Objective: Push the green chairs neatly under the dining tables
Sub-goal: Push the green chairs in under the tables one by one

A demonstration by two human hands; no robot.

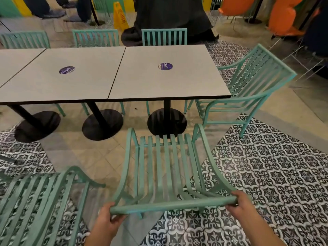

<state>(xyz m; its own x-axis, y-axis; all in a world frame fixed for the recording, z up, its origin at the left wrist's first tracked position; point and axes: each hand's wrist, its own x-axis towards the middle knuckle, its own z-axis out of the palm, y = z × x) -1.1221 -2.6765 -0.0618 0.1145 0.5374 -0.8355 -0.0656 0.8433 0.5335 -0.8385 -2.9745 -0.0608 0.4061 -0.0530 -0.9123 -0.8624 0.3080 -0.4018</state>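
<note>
A green slatted metal chair (166, 167) stands in front of me, facing the right grey dining table (195, 82), its seat short of the table edge. My left hand (108, 221) grips the left end of its top back rail, and my right hand (243, 205) grips the right end. Another green chair (248, 96) stands angled at the table's right end. A third green chair (35, 206) sits at my lower left, away from the middle table (85, 82). Three green chairs (164, 37) are tucked in along the far side.
Black round pedestal bases (166, 121) stand under each table. A yellow wet-floor sign (120, 16) and a dark draped shape (174, 16) stand behind the tables. Orange chairs (282, 20) are at the back right. People's legs show at the top left. Patterned tile floor lies to my right.
</note>
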